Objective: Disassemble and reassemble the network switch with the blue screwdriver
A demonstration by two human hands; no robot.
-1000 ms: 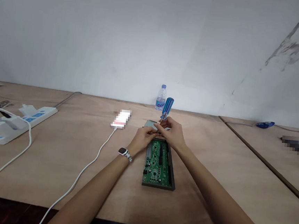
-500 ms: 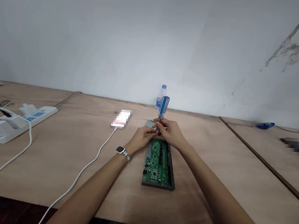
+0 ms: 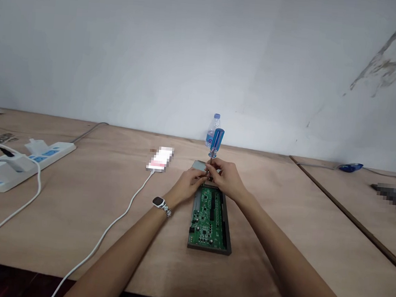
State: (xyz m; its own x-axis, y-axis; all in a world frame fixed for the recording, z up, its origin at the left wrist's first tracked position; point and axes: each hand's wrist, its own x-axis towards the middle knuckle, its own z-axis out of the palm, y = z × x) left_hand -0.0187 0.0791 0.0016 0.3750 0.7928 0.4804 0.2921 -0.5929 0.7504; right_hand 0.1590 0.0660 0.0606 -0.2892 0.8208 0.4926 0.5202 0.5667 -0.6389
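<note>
My right hand pinches the shaft of a screwdriver, whose blue-and-clear handle points up. My left hand wears a watch on its wrist, and its fingers are closed near the screwdriver's lower end. Whether they hold the tip, a screw or the case edge is hidden. Beneath both hands lies a dark, shallow case with a green circuit board in it. Behind the fingers a pale grey panel shows at the far end of the case.
A bottle stands by the wall behind the screwdriver. Left of my hands lies a blurred phone on a white cable. A power strip with plugs sits farther left. A blue packet lies at right, past a table seam.
The screwdriver handle has turned a little about its axis, and its lit stripes look different. My hands and the board stay nearly where they were.
</note>
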